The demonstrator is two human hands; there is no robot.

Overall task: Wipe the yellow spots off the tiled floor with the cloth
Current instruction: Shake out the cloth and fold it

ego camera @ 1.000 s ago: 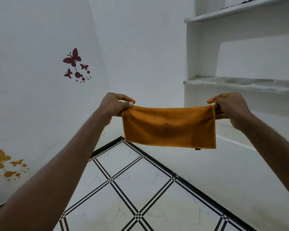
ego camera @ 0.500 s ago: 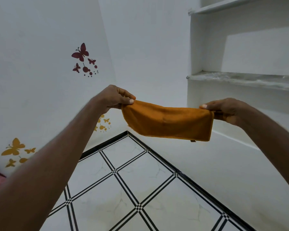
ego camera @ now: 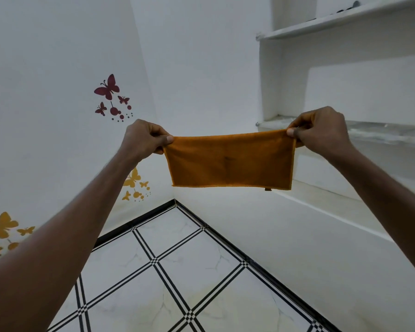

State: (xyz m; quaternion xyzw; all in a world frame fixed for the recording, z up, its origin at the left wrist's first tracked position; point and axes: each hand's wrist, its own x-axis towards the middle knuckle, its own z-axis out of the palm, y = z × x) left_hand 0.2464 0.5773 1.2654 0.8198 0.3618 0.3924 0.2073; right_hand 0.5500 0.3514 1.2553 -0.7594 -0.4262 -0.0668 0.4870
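White walls meet in a corner, with a floor of pale tiles edged in black-and-white lines laid below. Faint yellowish spots are seen on the tiles near the bottom of the view. Maroon butterfly decals are fixed high on the wall at left; yellow butterfly decals are fixed lower, partly hidden by the left forearm. Built-in white shelves are set into the wall at right.

Item: one orange cloth, held up in the air well above the floor, stretched flat between both hands, its lower edge hanging free. A small tag is visible at the lower right hem.

Left hand: fingers curled, upper left corner of the cloth pinched between thumb and fingers.

Right hand: fingers curled, upper right corner pinched likewise.
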